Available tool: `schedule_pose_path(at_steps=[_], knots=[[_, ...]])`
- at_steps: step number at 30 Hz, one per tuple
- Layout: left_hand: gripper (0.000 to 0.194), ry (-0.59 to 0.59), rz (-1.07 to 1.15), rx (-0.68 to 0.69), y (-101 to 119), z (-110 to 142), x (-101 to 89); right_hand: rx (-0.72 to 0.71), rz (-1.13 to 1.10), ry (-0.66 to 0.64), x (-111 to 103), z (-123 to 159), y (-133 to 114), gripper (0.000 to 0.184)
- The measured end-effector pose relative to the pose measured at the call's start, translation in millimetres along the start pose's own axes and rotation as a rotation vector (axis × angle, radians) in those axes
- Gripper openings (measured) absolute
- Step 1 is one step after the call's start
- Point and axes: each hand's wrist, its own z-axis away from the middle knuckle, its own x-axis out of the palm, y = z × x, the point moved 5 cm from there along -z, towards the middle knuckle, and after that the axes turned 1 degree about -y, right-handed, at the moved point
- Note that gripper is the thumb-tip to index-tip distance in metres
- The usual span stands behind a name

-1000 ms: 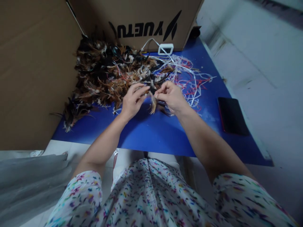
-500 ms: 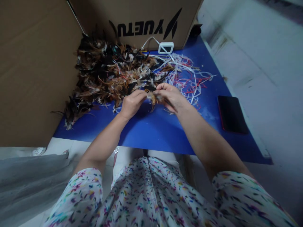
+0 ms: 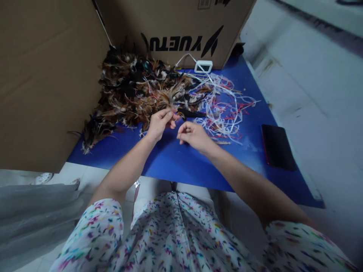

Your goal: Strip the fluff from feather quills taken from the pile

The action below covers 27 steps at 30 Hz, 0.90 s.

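My left hand (image 3: 160, 124) is closed in a pinch over the front edge of the feather pile (image 3: 133, 90). A pale brown tuft of feathers (image 3: 171, 99) rises just behind its fingertips; I cannot tell whether the pinch holds it. To the right and a little nearer me, my right hand (image 3: 195, 136) has its thumb and fingers curled together above the blue tabletop (image 3: 181, 162). Whatever it may hold is too small to make out. The two hands are slightly apart. White and red strings (image 3: 224, 105) lie tangled beyond my right hand.
A large cardboard box (image 3: 181, 22) stands behind the pile, and a brown cardboard panel (image 3: 48, 87) rises at the left. A small white device (image 3: 203, 67) sits by the box. A dark phone or tablet (image 3: 278, 147) lies near the right edge, beside the wall (image 3: 320, 87).
The hands have moved apart, and the feather bunch that was between them is no longer there. My right hand has come nearer to me. The view has shifted slightly.
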Motion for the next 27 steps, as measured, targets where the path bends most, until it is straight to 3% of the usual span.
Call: schedule_pose_path(at_steps=[5, 15, 21, 27], knots=[[0.023, 0.094, 0.048, -0.053, -3, -1, -4.6, -0.230, 0.290, -0.061, 22, 22, 14, 0.006], [0.017, 0.176, 0.070, -0.088, -8, 2, -9.6, -0.545, 0.565, -0.125, 36, 27, 14, 0.015], [0.020, 0.217, -0.078, 0.026, 0, -1, -13.1, -0.565, 0.787, -0.183, 44, 28, 17, 0.021], [0.026, 0.267, -0.302, 0.136, 40, 19, -23.6, -0.552, 0.787, -0.194, 42, 28, 17, 0.021]])
